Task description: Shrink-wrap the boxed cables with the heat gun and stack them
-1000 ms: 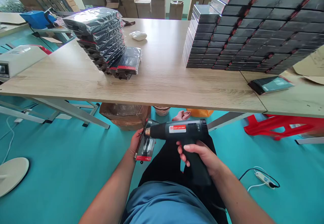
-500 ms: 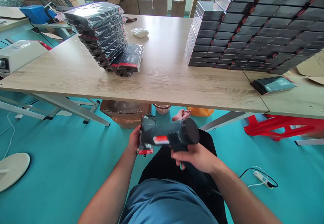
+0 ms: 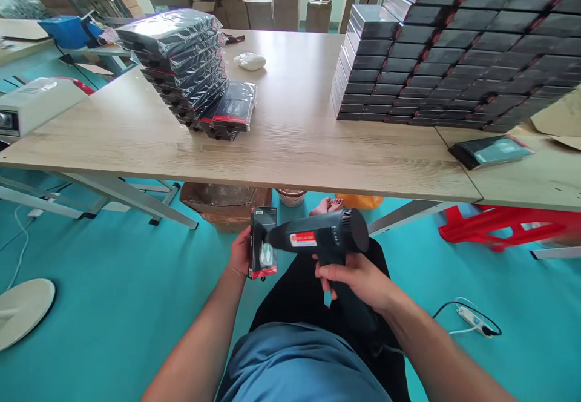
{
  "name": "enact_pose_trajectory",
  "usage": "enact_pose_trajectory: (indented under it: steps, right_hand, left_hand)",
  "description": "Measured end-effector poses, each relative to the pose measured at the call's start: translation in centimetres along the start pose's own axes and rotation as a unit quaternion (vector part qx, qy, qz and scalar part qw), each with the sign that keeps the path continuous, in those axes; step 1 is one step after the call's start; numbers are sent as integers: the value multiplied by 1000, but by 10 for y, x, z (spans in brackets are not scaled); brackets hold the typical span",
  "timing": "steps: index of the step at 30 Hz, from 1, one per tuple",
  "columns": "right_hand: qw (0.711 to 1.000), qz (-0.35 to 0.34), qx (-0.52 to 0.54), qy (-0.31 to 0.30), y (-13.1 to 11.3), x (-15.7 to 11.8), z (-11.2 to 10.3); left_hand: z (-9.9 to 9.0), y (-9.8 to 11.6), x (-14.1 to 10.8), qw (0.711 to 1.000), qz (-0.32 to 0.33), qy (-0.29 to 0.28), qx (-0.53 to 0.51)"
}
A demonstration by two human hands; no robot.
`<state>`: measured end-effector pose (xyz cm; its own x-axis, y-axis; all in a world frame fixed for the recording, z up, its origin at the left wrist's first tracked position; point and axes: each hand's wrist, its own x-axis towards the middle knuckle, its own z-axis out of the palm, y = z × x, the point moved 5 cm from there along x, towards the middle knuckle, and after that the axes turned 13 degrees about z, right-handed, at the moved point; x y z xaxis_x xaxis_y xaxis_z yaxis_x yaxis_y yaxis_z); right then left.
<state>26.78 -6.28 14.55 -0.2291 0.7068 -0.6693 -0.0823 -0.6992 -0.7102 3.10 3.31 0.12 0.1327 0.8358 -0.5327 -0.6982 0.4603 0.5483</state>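
My left hand (image 3: 239, 253) grips the left edge of a small black box (image 3: 264, 261) with a red band along its lower end, held below the table's front edge. In my right hand (image 3: 356, 278) is a dark heat gun (image 3: 327, 236) with a red and white label, its fingers wrapped round the handle. The nozzle points left, close over the box's face, and hides part of it. I cannot tell whether the nozzle touches the box.
A stack of film-wrapped black boxes (image 3: 190, 69) stands at the table's left; a large wall of similar boxes (image 3: 454, 57) fills the right. A single box (image 3: 490, 151) lies near the right front edge. Below are a carton (image 3: 222, 211) and a power strip (image 3: 474, 319).
The heat gun has shifted slightly to the right and now shows sharper. The box in my left hand has barely moved, and more of its face shows below the nozzle.
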Motion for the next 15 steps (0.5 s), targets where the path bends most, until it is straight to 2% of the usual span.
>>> enact_pose_trajectory:
  steps: [2, 6, 10, 13, 15]
  right_hand:
    - [999, 3, 12, -37, 2, 0, 14]
    - [999, -28, 29, 18, 2, -2, 15]
    - [999, -13, 14, -38, 2, -1, 12]
    - [998, -51, -7, 44, -11, 5, 0]
    - [995, -71, -3, 66, -22, 9, -4]
  left_hand:
    - [1, 0, 0, 1000, 17, 15, -1]
    - [2, 3, 0, 1000, 27, 11, -10]
    - [-3, 7, 0, 1000, 28, 2, -8]
    - [-4, 5, -1, 1000, 10, -24, -2]
    - [-1, 1, -4, 999, -19, -49, 3]
